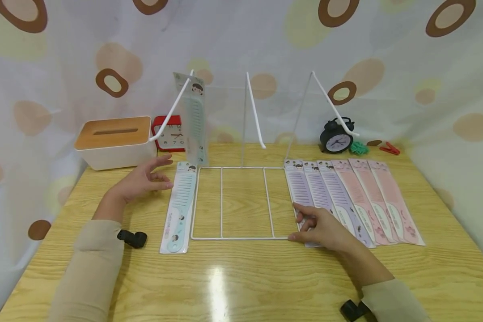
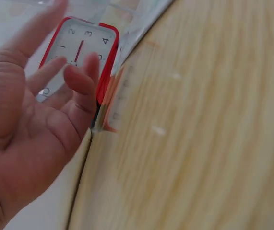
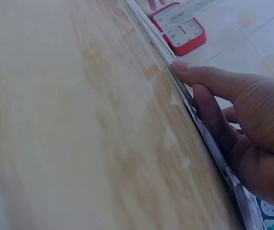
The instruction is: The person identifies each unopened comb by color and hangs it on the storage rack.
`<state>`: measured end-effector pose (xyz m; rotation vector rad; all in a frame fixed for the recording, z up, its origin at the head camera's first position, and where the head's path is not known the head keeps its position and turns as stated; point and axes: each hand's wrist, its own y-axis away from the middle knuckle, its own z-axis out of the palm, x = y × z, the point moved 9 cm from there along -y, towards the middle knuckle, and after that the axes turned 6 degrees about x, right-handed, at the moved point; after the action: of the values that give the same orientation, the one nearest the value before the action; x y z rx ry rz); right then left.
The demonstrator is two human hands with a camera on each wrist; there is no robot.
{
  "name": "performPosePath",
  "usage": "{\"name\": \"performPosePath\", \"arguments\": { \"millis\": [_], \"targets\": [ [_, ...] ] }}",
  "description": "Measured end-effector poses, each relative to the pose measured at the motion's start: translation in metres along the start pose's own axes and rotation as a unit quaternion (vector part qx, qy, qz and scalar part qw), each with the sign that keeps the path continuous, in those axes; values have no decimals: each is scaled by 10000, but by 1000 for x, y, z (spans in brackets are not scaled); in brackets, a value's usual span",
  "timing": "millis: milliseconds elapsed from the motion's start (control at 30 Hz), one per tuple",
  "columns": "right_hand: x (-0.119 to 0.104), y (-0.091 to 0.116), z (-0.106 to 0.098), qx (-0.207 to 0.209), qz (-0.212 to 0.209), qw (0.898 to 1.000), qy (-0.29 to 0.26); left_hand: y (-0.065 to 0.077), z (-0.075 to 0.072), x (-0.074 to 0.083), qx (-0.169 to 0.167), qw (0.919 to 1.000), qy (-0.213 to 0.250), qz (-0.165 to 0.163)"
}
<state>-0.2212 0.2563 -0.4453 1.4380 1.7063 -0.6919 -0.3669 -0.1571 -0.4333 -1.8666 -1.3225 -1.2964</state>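
Note:
A white wire display rack (image 1: 245,238) lies with its base on the table, three hooks rising at its back. One packaged green comb (image 1: 195,120) hangs from the left hook. Along the rack's left side lies another packaged green comb (image 1: 181,205). My left hand (image 1: 146,179) hovers beside that comb with fingers spread and loosely bent, holding nothing. At the rack's front right corner, my right hand (image 1: 319,226) touches the base wire with thumb and index finger held apart. Its other fingers bend over the nearest packaged purple comb (image 1: 299,183).
More purple comb packs and several pink comb packs (image 1: 394,197) fan out to the right. Behind stand a tissue box (image 1: 116,152), a red clock (image 1: 171,134) and a black alarm clock (image 1: 336,136). A green scrunchie-like item (image 1: 359,148) and a red clip (image 1: 389,148) lie back right.

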Motion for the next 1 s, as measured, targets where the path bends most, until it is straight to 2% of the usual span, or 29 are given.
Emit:
{"name": "performPosePath", "arguments": {
  "millis": [167,333,433,567,833,1000],
  "targets": [
    [0,-2,3,-66,26,9999,-125,-6,1,-14,30,9999,-152,6],
    [1,-1,3,-50,-4,10000,-55,-19,1,-21,235,9982,-541,-70],
    [1,0,1,-9,-38,10000,41,-28,2,-19,294,9956,-887,-29],
    [0,1,2,-36,-66,10000,30,-33,2,-17,354,9935,-1079,45],
    [-5,1,3,-90,-164,9998,36,-32,1,-12,611,9912,-1168,81],
    [-5,1,2,-48,-188,9998,-1,-30,1,1,510,9857,-1603,-59]
  ]
}}
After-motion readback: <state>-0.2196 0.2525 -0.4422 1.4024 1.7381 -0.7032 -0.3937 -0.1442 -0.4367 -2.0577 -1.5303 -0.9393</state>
